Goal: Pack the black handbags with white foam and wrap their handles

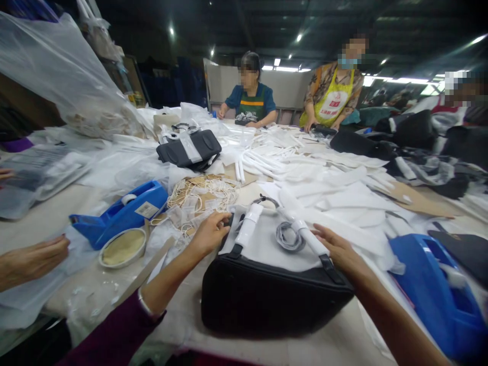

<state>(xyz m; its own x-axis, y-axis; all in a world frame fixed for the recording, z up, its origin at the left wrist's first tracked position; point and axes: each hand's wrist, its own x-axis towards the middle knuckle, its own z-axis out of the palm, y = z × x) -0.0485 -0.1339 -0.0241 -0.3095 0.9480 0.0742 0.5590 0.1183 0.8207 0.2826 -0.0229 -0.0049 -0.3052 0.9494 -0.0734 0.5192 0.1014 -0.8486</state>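
— Workshop interior: strip lights and small lamps under a dark ceiling, above a broad cream table (183, 310) heaped with white packing sheets (335, 188). Where does the main article rest?
— At the near edge, centre: a black bag (274, 300), its dark side toward the viewer. Two white-wrapped handles (249, 223) lie over a white sheet (263, 244), with a coiled, wrapped strap (290, 238) between them.
— And the wearer's hands?
— Left hand (211, 231): at the bag's left end, fingers bent and drawn narrow at a dark edge; whether they pinch it cannot be told. Right hand (335, 244): just beside the right handle, fingers extended and slightly apart.
— Which objects flank the bag?
— To the left, a blue tape dispenser (114, 218), a round dish (125, 248) and a tangle of white cords (202, 198); to the right, a second blue dispenser (430, 300). Another person's hand (38, 259) enters at far left.
— And beyond?
— Another black bag (206, 145), taped; across the table, co-workers in a green apron (249, 104) and a yellow apron (335, 99).
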